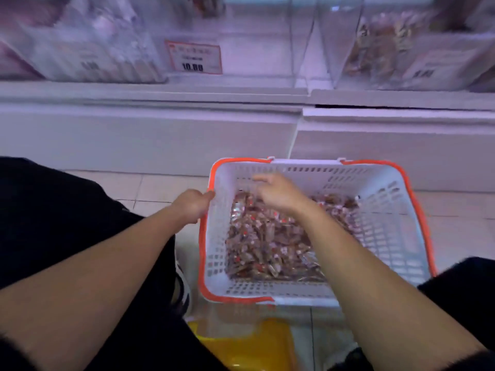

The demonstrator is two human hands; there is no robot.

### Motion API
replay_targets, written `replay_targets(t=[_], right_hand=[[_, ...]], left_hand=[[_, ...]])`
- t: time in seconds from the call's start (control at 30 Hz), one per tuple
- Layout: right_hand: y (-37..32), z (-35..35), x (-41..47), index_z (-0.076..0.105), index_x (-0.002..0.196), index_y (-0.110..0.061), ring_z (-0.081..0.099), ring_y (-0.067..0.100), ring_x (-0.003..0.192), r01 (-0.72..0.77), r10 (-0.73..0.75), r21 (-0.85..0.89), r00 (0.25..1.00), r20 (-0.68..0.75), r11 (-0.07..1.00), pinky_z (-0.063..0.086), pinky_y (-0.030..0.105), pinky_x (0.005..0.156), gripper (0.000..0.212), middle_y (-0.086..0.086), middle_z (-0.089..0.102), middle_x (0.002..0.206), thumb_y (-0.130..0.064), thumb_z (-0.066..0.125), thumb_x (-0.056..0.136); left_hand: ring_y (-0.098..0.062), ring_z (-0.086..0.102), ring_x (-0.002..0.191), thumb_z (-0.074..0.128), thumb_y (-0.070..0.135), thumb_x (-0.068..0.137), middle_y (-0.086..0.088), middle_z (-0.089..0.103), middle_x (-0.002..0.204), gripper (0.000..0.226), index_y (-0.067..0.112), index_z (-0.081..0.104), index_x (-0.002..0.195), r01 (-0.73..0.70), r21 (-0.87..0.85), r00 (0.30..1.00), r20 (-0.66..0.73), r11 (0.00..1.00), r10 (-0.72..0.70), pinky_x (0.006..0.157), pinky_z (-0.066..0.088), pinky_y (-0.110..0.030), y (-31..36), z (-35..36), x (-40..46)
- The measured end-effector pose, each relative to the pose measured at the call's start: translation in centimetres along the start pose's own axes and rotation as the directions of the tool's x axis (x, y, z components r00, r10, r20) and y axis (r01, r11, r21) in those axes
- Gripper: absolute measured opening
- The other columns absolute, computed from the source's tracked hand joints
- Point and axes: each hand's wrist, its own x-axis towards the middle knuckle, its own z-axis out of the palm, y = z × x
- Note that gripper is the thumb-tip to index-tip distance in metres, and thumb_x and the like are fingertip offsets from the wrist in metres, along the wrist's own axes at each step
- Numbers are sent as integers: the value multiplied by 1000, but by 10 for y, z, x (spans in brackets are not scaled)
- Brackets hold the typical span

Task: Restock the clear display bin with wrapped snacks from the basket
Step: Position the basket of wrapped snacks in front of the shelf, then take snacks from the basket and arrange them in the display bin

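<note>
Both forearms fill the lower part of the head view, reaching forward over dark-clothed knees. Left hand (193, 204) curls its fingers round the orange rim at the basket's (385, 218) left side, thumb pressed against the rim's upper left corner. Right hand (278, 195) hovers inside the basket above the snacks, fingers loosely bent and pointing toward the far wall; blur hides whether it holds anything, so I cannot tell.

White perforated plastic forms the basket, with orange trim along its left and right rims. It stands on pale floor tiles, its long axis running left to right, just in front of the white shelf base. Wrapped snacks (270, 245) lie as a loose brown, red and silvery heap on its bottom, well below the rim, leaving the walls bare above them. Most packets lie flat in mixed directions.

Clear display bin (313, 49) stands on the shelf above and beyond the basket, its see-through walls tall and upright. Beside it a red-bordered price tag (194, 58) reads 10.80. Bins to either side hold blurred goods. Something yellow (257, 344) lies on the floor between the knees, near the basket's near edge.
</note>
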Motion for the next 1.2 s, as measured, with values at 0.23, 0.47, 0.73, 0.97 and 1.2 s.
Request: replay_targets(t=[0.23, 0.47, 0.73, 0.97, 1.2], right_hand=[[100, -121, -40, 54, 132, -4, 49, 36, 130, -708, 529, -140, 629, -570, 692, 42, 41, 106, 53, 19, 52, 140, -35, 59, 90], [109, -104, -30, 53, 133, 2, 51, 38, 129, -713, 579, -60, 613, -537, 699, 43, 40, 103, 52, 23, 52, 141, -35, 49, 98], [102, -61, -2, 71, 98, 4, 67, 43, 98, -535, 460, 51, 670, -583, 844, 53, 44, 86, 20, 28, 70, 100, -1, 57, 84], [103, -57, 6, 70, 99, 3, 64, 41, 103, -554, 418, -39, 671, -612, 832, 51, 41, 86, 23, 27, 68, 106, 1, 49, 90], [-30, -92, -30, 22, 151, 2, 43, 34, 135, -317, 334, -699, 935, -118, 641, 41, 33, 99, 79, 22, 34, 154, -41, 59, 96]], left_hand=[[-29, 52, 51, 44, 6, 98, -18, 53, 70, 12, 0, 55, 100, -22, -239, 988, -154, 971, -15, 51, 45, -32, -36, -2, 14], [-40, 65, 94, 47, 22, 100, -22, 62, 103, 28, 0, 56, 115, -27, -156, 952, -307, 987, -23, 81, 55, -44, -49, -28, 29], [-32, 48, 54, 42, 12, 100, -20, 51, 68, 33, -15, 57, 113, -34, -231, 952, -305, 972, -39, 53, 37, -31, -83, -97, 71], [-46, 52, 118, 29, 24, 107, -31, 55, 127, 42, -6, 53, 125, 40, 224, 913, -404, 974, 55, 96, 41, -43, -70, -95, 74], [-35, 41, 136, 30, 49, 104, -23, 40, 150, 66, -4, 46, 139, -141, 582, 983, -10, 801, 181, 108, 33, -34, 16, -141, 6]])
